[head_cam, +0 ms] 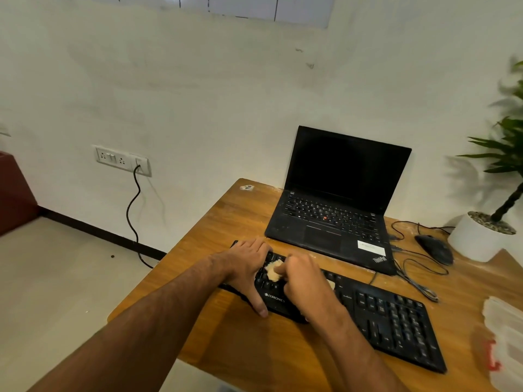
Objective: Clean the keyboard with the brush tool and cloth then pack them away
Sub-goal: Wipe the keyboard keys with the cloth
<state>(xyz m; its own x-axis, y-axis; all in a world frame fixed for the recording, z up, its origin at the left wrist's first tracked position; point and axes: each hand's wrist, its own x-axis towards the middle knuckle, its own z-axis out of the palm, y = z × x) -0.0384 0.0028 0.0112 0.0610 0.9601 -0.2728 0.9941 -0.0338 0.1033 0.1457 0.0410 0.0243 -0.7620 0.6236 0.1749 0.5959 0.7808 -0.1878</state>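
A black Zebronics keyboard (393, 318) lies at an angle on the wooden table (226, 222). My left hand (249, 267) rests flat on the keyboard's left end, thumb down over its front edge. My right hand (305, 281) is closed around a beige cloth (273, 270) and presses it onto the keys near the left end. A bit of the cloth also shows at the right side of that hand. No brush tool is visible.
An open black laptop (334, 210) stands behind the keyboard. A black mouse (434, 248) with tangled cables lies to its right, beside a white plant pot (475, 239). A clear plastic container (506, 340) with a red clasp sits at the right edge. The table's left edge is near my left arm.
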